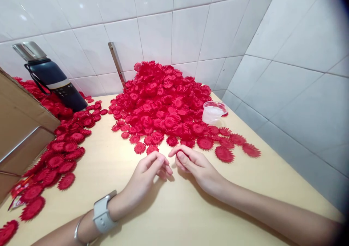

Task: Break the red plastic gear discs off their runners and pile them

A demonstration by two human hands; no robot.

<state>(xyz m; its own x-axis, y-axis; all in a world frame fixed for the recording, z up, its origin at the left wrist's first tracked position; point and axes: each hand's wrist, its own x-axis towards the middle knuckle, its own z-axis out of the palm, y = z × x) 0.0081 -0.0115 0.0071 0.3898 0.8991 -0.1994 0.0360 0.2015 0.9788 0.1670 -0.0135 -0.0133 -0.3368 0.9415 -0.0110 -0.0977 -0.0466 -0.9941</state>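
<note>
Cardboard box [19,129] sat far out to the left of the left hand [144,177], with a dark flask [51,80] behind it and a loose strip of red toothed discs [58,158] running along the worktop [169,217] on that side. Left hand rested palm-down on the worktop, wrist wearing a grey watch [103,215] and a thin bangle [77,231], forearm coming in from bottom left. Its grip was nearly together, fingertips curled toward the other hand; whether anything was pinched there, cannot tell. Just ahead of both grips lay the near edge of the big heap of red discs [163,100], closest single disc [151,149] just beyond the left fingertips, not touching. Right hand [196,166] lay beside the left, fingertips almost meeting it, index finger hooked forward, thumb tucked under; grip partly closed, apparently on nothing, small part possibly hidden. Right forearm stretched flat in from bottom right. Judgement: best handling was taking one disc from the heap's loose edge rather than digging in, with wrists kept low. Clear plastic cup [214,113] lay tipped beyond the right grip, against the heap. Scattered discs [237,144] trailed off right of it.
</note>
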